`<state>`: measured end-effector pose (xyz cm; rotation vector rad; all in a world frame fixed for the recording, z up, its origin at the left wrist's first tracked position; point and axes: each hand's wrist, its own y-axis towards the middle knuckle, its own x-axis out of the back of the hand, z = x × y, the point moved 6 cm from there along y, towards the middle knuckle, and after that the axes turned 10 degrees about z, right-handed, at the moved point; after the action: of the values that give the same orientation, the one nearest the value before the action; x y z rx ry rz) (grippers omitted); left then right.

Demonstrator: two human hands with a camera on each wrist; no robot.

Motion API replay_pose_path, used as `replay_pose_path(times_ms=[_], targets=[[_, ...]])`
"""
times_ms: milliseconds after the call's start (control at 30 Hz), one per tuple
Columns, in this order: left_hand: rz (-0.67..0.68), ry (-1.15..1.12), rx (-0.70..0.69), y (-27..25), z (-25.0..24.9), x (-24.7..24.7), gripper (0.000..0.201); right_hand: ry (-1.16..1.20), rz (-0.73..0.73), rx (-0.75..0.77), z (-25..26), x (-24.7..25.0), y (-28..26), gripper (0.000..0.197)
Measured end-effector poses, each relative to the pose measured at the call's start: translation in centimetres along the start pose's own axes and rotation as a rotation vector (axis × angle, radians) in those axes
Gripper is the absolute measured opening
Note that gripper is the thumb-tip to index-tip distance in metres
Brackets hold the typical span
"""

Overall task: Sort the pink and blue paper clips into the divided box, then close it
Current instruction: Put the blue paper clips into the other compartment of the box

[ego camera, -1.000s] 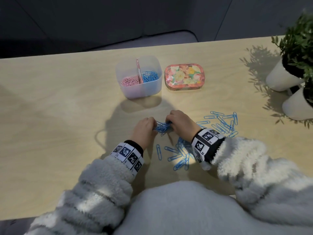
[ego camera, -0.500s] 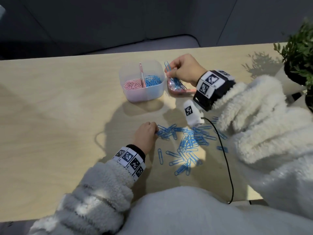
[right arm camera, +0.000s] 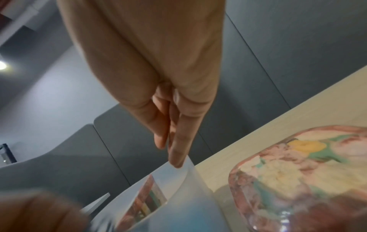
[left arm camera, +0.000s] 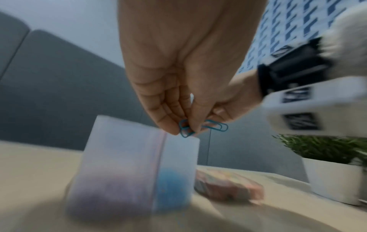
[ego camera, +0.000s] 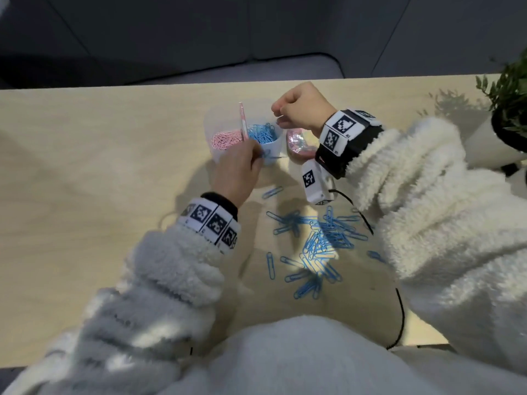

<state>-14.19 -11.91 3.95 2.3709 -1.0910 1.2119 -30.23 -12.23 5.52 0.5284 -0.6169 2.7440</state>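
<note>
The translucent divided box (ego camera: pixel 210 129) stands at the table's far middle, with pink clips (ego camera: pixel 225 139) left of its pink divider (ego camera: pixel 242 121) and blue clips (ego camera: pixel 262 134) right of it. My left hand (ego camera: pixel 258 158) hovers at the box's front edge and pinches a few blue clips (left arm camera: pixel 186 128) between thumb and fingers, just above the rim of the box (left arm camera: pixel 129 164). Over the blue side my right hand (ego camera: pixel 278 114) points down; in the right wrist view its fingers (right arm camera: pixel 178 150) are straight, hold nothing and reach the rim of the box (right arm camera: pixel 188 180). Several loose blue clips (ego camera: pixel 325 240) lie near me.
The floral lid (ego camera: pixel 298 143) lies right of the box, partly under my right wrist. White plant pots (ego camera: pixel 510 121) stand at the table's right edge. A black cable (ego camera: pixel 400 309) runs from my right wrist across the near table.
My left hand rose from the loose pile to the box front with blue clips. The right hand moved left over the blue compartment, and the clips it held are gone from it.
</note>
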Motion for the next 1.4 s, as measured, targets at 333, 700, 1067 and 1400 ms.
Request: replay_pose_path(times_ms=[333,700,1067,1400], targets=[[0.072,0.27,0.026,7.0,-0.9,0.7,0.022,0.108,-0.003,-0.067,-8.0,0.2,-7.4,0.022],[0.39,0.335,-0.369,-4.6,0.4,-5.7,0.019,-0.544,0.116,-0.001,-10.7,-4.0,-8.0,0.031],[0.571,0.215,-0.301,-9.5,2.2,-10.1,0.031,-0.995,0.302,0.353,-11.7,-10.1,-10.8,0.034],[0.475,0.266,-0.188,-7.4,2.0,-9.9,0.071,-0.878,0.313,0.166,-13.4,-7.2,-15.5,0.097]])
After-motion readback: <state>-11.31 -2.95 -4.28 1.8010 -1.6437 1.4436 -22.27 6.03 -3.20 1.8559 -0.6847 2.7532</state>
